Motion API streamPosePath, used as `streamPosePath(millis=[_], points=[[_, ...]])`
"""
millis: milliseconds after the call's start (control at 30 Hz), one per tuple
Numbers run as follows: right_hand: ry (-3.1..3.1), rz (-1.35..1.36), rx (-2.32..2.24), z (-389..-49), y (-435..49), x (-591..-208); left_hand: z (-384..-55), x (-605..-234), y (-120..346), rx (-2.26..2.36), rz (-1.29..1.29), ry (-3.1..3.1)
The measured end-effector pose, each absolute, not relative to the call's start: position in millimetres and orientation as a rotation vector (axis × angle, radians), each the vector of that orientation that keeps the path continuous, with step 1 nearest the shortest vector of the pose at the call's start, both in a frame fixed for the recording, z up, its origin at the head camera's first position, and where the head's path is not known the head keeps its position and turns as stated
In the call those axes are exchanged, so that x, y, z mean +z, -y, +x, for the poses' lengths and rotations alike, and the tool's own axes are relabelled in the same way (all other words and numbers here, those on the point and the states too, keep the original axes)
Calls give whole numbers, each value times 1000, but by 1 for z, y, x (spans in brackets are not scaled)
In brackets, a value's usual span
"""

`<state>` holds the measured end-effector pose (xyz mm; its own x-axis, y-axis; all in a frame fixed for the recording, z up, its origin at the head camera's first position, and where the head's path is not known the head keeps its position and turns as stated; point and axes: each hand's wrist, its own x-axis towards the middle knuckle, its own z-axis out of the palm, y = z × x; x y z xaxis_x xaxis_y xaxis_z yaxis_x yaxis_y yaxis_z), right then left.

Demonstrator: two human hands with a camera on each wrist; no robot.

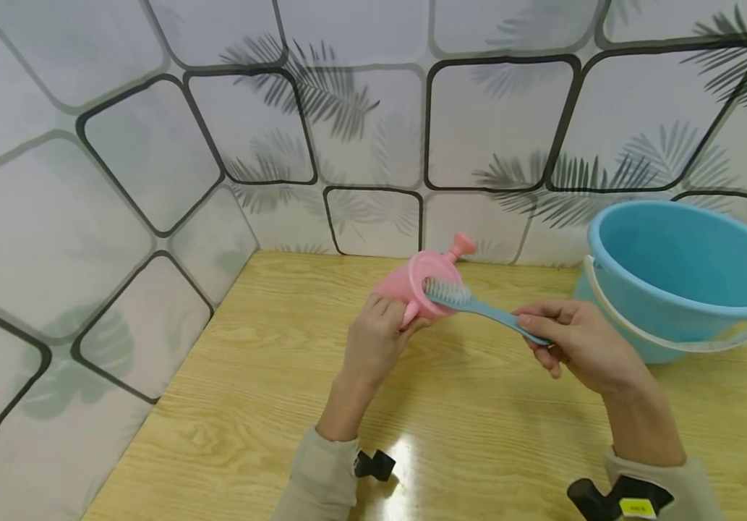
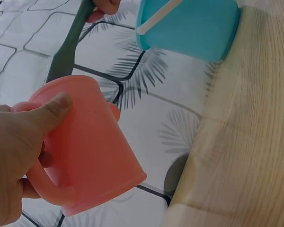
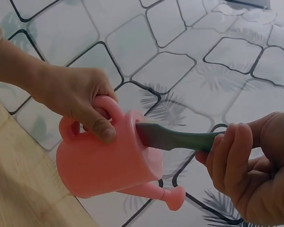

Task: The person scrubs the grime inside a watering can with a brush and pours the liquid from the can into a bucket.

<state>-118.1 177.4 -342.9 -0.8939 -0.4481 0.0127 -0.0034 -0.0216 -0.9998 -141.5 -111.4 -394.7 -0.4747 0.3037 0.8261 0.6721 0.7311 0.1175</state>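
A small pink watering can (image 1: 399, 281) is tipped on its side above the wooden table, its open mouth turned toward the right. My left hand (image 1: 376, 336) grips it by the handle, the thumb pressed along the can's wall in the left wrist view. In my right hand (image 1: 581, 344) I hold a blue brush (image 1: 493, 312) by the end of its handle. White bristles (image 1: 447, 291) face up at the mouth of the can. From the right wrist view, the brush head (image 3: 151, 135) reaches just inside the rim, its tip hidden there. The can's sprinkler spout (image 3: 173, 196) points away from me.
A blue bucket (image 1: 666, 318) with a white carry handle (image 1: 640, 329) stands at the right, just beyond my right hand. Behind the wooden table (image 1: 269, 362) rises a patterned wall (image 1: 373, 123), with another wall (image 1: 54, 239) along the left side.
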Motion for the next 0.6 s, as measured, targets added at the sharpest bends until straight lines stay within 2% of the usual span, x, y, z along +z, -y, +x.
streamPosePath(millis=[233, 600], points=[[-1668, -504, -2116, -120, -189, -342, -143, -394, 111, -581, -739, 2073], [-1718, -601, -2061, -127, -193, -345, -142, -391, 106, -881, -602, 2071]])
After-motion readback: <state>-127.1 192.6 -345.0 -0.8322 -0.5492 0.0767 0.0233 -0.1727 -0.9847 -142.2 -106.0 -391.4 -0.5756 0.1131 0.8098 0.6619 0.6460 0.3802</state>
